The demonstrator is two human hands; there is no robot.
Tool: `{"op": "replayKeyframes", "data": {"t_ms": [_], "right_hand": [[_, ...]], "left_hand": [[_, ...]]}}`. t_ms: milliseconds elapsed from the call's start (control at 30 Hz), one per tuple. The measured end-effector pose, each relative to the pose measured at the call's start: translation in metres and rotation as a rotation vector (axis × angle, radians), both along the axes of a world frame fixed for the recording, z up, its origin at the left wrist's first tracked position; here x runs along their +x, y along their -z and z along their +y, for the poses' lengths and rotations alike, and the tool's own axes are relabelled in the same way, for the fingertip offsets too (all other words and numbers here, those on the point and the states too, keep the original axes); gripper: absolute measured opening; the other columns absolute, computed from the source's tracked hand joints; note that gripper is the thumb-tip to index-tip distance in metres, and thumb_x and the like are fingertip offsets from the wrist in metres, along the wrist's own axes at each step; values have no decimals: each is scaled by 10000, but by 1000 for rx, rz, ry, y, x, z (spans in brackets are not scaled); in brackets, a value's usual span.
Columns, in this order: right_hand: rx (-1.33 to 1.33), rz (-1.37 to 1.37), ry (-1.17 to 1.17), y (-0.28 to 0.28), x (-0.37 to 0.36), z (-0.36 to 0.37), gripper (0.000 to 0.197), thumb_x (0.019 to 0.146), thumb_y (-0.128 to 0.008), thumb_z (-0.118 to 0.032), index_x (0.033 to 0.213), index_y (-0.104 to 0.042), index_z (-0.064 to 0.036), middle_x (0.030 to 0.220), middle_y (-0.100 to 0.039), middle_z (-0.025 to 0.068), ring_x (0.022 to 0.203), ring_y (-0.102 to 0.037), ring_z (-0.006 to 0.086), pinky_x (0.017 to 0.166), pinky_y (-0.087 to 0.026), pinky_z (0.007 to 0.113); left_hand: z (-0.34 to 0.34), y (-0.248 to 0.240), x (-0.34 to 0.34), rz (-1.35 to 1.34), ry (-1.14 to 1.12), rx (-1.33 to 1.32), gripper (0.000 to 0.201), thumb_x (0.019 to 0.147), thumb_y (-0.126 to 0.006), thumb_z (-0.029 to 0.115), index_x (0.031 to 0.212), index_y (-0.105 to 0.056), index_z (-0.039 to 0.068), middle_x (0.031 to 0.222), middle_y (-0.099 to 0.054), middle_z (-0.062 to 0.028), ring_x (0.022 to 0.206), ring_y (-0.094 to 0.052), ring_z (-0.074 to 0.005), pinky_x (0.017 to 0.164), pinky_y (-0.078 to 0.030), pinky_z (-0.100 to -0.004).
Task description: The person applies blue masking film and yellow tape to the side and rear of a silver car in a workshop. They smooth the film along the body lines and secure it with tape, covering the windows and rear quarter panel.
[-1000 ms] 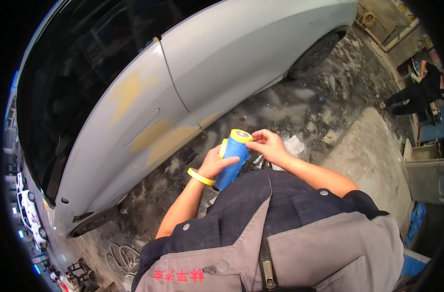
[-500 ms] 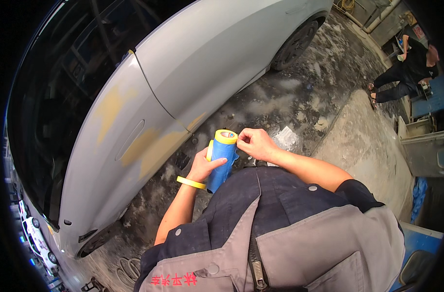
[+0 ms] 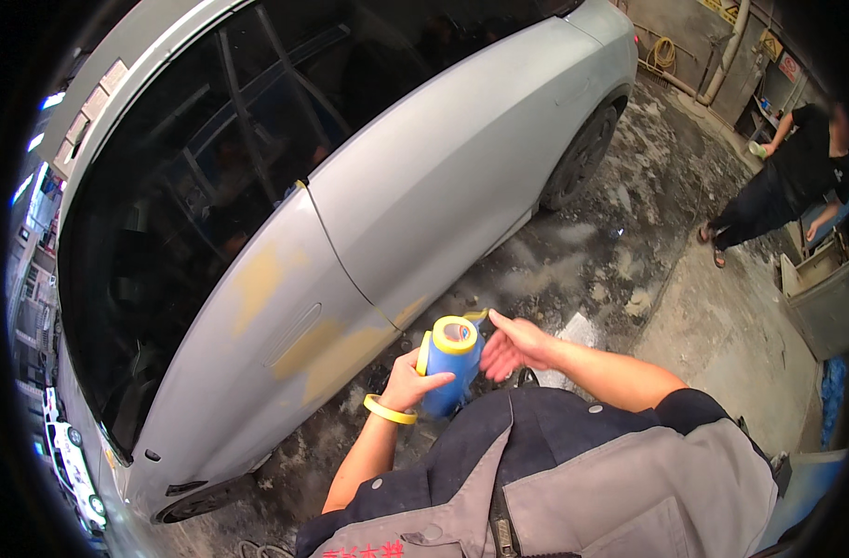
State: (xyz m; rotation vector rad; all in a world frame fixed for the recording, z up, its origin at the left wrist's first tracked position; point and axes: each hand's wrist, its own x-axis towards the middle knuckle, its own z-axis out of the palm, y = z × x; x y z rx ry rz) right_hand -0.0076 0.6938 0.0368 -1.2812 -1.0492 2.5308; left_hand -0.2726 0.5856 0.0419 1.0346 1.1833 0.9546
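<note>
My left hand [image 3: 413, 383] is wrapped round an upright roll of blue masking film [image 3: 446, 381] in front of my belly. Yellow tape [image 3: 455, 335] rings its top, and a second yellow strip shows on its left side. Round my left wrist sits a loose yellow tape roll [image 3: 390, 410]. My right hand [image 3: 517, 348] is just right of the film roll, fingers stretched and thumb apart. A short yellow tape end [image 3: 477, 316] sticks out from the roll and meets the thumb tip. Ahead and left stands a grey car [image 3: 387, 195] with tan filler patches [image 3: 308, 349] on its front door.
Farther right stands another person [image 3: 787, 177] in dark clothes, holding a pale object. Grey metal bins [image 3: 822, 302] line the right side. A white sheet [image 3: 581, 337] lies on the stained floor [image 3: 573, 256]. A yellow hose [image 3: 662, 54] hangs at the back wall.
My right hand has gone from a pinch at the roll's rim to stretched fingers, and a tape end now stands out from the roll. The view has tilted up, showing more of the car.
</note>
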Motion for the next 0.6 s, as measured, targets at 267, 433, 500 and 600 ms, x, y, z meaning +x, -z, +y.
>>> {"op": "replayKeyframes", "data": {"t_ms": [267, 433, 500, 600], "right_hand": [[-157, 322, -75, -25, -6, -11, 634, 1033, -497, -572, 1384, -560, -48, 1222, -699, 176, 1057, -715, 361, 907, -600, 522], [-94, 316, 240, -17, -9, -8, 398, 991, -662, -272, 1310, -592, -45, 1128, -707, 147, 969, -721, 300, 860, -611, 474], [-91, 244, 454, -19, -17, -7, 345, 984, -648, -268, 1243, -598, -45, 1066, -697, 123, 953, -711, 291, 851, -604, 453], [2, 323, 553, -34, -45, -8, 245, 1014, -599, -302, 1077, -615, -66, 971, -674, 95, 819, -672, 193, 692, -564, 365]], "left_hand": [[14, -40, 17, 983, 249, 928, 643, 657, -902, 194, 1228, -662, 21, 1121, -665, -128, 1098, -623, -351, 1021, -480, -472], [4, -67, 28, 718, 183, 750, 832, 806, -822, 112, 1523, -412, 12, 1515, -477, -199, 1426, -445, -355, 1171, -366, -441], [-3, -78, 33, -19, 232, 421, 836, 888, -719, 102, 1601, -287, 28, 1584, -415, -191, 1457, -415, -328, 1195, -330, -454], [-4, -87, 42, -533, 340, 229, 821, 913, -648, 101, 1627, -246, 45, 1603, -381, -218, 1419, -450, -366, 1173, -360, -477]]}}
